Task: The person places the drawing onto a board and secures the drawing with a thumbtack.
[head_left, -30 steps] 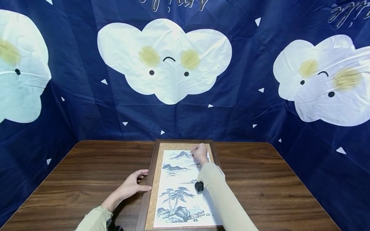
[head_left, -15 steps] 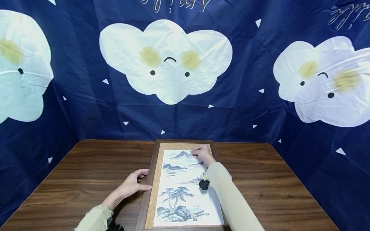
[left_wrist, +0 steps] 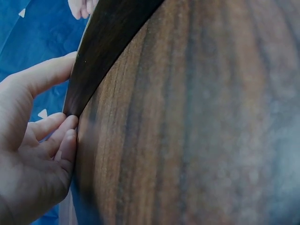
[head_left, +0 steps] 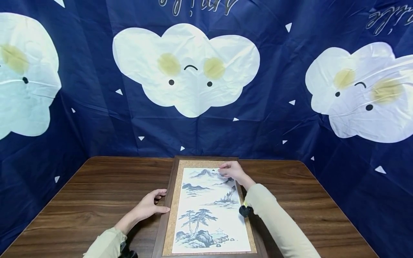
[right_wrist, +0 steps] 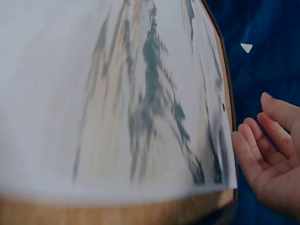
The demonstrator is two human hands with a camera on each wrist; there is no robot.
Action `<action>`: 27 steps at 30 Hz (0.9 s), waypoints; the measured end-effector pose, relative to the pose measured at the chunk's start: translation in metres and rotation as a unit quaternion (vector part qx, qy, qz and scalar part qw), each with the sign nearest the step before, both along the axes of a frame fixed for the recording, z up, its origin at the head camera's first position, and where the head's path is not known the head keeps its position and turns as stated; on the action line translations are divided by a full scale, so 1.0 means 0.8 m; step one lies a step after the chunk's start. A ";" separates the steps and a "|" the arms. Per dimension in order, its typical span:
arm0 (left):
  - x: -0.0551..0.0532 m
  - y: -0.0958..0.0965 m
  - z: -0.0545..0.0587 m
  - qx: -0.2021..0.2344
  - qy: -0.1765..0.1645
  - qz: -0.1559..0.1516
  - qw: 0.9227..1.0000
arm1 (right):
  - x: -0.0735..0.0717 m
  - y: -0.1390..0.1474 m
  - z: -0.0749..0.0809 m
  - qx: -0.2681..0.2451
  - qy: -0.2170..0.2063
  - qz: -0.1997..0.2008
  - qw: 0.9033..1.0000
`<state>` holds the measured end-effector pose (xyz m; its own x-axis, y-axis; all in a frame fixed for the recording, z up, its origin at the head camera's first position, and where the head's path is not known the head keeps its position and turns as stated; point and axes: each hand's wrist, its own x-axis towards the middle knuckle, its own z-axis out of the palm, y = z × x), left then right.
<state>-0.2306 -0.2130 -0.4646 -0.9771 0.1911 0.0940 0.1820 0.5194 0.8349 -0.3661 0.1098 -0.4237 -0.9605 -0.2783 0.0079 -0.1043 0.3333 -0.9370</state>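
A sheet with an ink landscape painting lies on a cork board inside a brown wooden frame. At the sheet's top edge sits a small dark dot, perhaps a pin head; the right wrist view has a like dark spot. My left hand touches the frame's left side with thumb and fingertips, seen closer on the frame's edge in the left wrist view. Over the sheet's upper right corner is my right hand, its fingers loosely bent with nothing visible between them.
The frame rests on a dark wood-grain table that extends to both sides. Behind it hangs a navy cloth printed with white clouds and small triangles. A small black device is on the right wrist.
My right hand has drawn back to the right from the sheet's top edge, uncovering the dark dot and more of the painting. The left hand stays against the frame.
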 end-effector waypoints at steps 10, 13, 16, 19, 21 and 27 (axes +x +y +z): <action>0.011 0.002 0.015 -0.056 0.026 -0.019 0.998 | 0.030 0.049 0.019 0.030 0.034 -0.012 0.999; 0.012 0.003 0.018 -0.061 0.024 -0.023 0.998 | 0.044 0.065 0.024 0.025 0.035 -0.013 0.999; 0.013 0.004 0.020 -0.059 0.031 -0.026 0.997 | 0.052 0.086 0.021 0.026 0.043 -0.007 0.999; 0.013 0.003 0.019 -0.061 0.045 -0.023 0.997 | 0.053 0.109 0.008 0.039 0.058 -0.007 0.998; 0.013 0.000 0.018 -0.064 0.051 -0.014 0.997 | 0.058 0.123 0.005 0.042 0.069 -0.002 0.997; 0.014 -0.016 0.020 -0.072 0.057 0.009 0.996 | 0.075 0.157 0.003 0.037 0.113 0.017 0.993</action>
